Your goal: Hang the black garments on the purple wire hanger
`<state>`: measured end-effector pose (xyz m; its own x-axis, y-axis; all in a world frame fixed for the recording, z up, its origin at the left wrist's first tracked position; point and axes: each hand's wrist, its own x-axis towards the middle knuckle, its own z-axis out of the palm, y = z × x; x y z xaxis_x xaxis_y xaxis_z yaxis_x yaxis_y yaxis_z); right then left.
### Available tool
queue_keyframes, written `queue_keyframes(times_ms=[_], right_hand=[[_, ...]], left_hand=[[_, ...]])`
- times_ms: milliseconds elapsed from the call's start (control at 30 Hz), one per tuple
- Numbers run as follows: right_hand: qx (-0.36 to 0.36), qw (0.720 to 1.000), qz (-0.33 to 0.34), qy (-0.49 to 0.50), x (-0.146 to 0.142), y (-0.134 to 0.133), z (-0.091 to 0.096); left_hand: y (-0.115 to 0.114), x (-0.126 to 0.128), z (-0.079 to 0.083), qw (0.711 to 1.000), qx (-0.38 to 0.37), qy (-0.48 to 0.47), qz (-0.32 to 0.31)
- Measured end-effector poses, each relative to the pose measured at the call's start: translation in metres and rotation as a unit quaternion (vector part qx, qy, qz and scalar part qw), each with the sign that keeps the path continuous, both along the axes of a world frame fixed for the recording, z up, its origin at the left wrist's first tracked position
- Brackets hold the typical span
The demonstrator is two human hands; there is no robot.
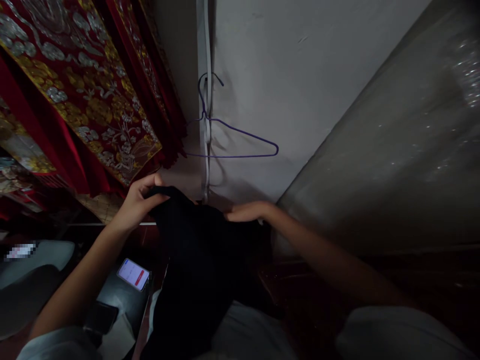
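Observation:
A black garment [198,260] hangs down in front of me; its exact kind is hard to make out in the dim light. My left hand [140,200] pinches its upper left edge between thumb and fingers. My right hand [247,211] is at the upper right edge, its fingers reaching behind or into the cloth, so their grip is hidden. Above both hands, a purple wire hanger [240,130] with nothing on it hangs against the wall by a white cable or strip.
Red embroidered cloth [108,100] with gold and silver patterns hangs at the left. A lit phone [133,274] lies on a dark seat [129,305] at lower left, near a dark wallet-like object [101,317]. Plastic-covered material [393,165] leans at the right against the pale wall [300,65].

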<state>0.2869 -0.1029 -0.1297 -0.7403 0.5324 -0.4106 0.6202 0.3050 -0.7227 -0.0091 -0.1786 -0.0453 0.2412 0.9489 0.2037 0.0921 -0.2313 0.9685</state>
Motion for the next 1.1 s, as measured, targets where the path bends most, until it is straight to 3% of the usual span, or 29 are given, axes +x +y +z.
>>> queue_keyframes(times_ms=[100,167,233,300,333,400,467,500,567,700,800,867,933,1000,1100], right_hand=[[-0.138,0.975,-0.025,0.17,-0.005,-0.013,-0.001],[-0.176,0.948,-0.074,0.255,0.0,-0.015,0.003],[-0.126,0.945,-0.131,0.273,0.01,-0.009,0.015],[0.006,0.943,-0.181,0.28,0.019,0.003,0.031],[0.085,0.929,-0.211,0.294,0.021,0.01,0.038],[0.2,0.863,-0.303,0.351,0.02,0.026,0.047],[0.205,0.798,-0.404,0.397,0.014,0.041,0.048],[0.183,0.784,-0.435,0.404,0.009,0.047,0.046],[0.177,0.791,-0.432,0.396,-0.002,0.058,0.039],[0.336,0.833,-0.299,0.322,-0.026,0.076,0.024],[0.347,0.879,-0.27,0.186,-0.036,0.085,0.019],[0.367,0.875,-0.297,0.106,-0.03,0.086,0.018],[0.415,0.841,-0.339,0.079,-0.015,0.082,0.019],[0.447,0.81,-0.367,0.093,0.008,0.075,0.021],[0.442,0.805,-0.373,0.131,0.039,0.063,0.029]], left_hand=[[0.011,-0.001,-0.004,0.996,0.044,0.004,0.084],[0.019,-0.007,-0.008,0.988,0.069,0.021,0.138],[0.025,-0.016,-0.011,0.975,0.1,0.057,0.191],[0.027,-0.023,-0.015,0.958,0.139,0.124,0.217],[0.027,-0.026,-0.016,0.95,0.155,0.169,0.214],[0.026,-0.03,-0.021,0.93,0.163,0.278,0.176],[0.023,-0.03,-0.026,0.905,0.137,0.384,0.119],[0.022,-0.028,-0.029,0.889,0.118,0.433,0.094],[0.021,-0.024,-0.037,0.839,0.08,0.534,0.061],[0.021,-0.014,-0.049,0.708,0.021,0.704,0.056],[0.02,-0.009,-0.051,0.656,0.026,0.75,0.086],[0.021,-0.008,-0.048,0.652,0.045,0.75,0.102],[0.026,-0.01,-0.045,0.667,0.062,0.734,0.113],[0.034,-0.011,-0.043,0.697,0.077,0.704,0.113],[0.05,-0.008,-0.043,0.768,0.118,0.62,0.11]])
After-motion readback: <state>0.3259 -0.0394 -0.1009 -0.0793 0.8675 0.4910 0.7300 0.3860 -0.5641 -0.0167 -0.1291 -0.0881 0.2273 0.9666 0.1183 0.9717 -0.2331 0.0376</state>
